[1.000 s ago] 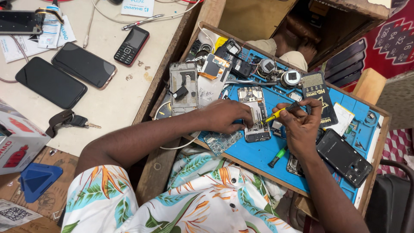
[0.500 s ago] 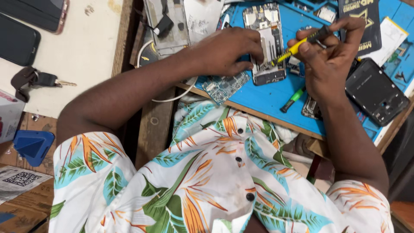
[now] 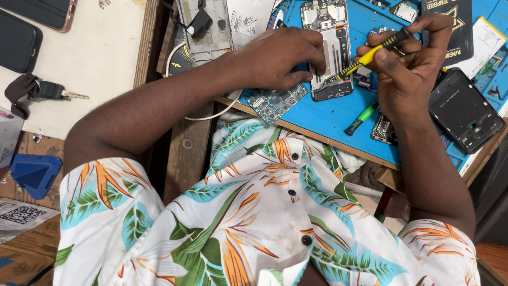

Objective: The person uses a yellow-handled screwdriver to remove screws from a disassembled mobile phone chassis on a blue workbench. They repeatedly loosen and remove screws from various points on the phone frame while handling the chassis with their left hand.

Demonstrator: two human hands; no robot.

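Note:
An opened phone (image 3: 329,50) with its back off lies on a blue work mat (image 3: 338,114). My left hand (image 3: 280,58) rests on the phone's left edge and holds it down. My right hand (image 3: 405,63) grips a yellow and black screwdriver (image 3: 370,53), whose tip touches the phone's lower right part. A bare circuit board (image 3: 278,101) lies just below my left hand. A green-handled screwdriver (image 3: 361,118) lies loose on the mat under my right hand.
A black phone back cover (image 3: 463,111) sits at the right. A phone frame (image 3: 203,26) and a white cable (image 3: 211,114) lie at the mat's left edge. Keys (image 3: 39,92) and dark phones (image 3: 18,45) rest on the pale table at left. My floral shirt (image 3: 254,222) fills the bottom.
The view has tilted down and closer, so more of my shirt shows. Both hands stay on the opened phone, the screwdriver still at its lower right.

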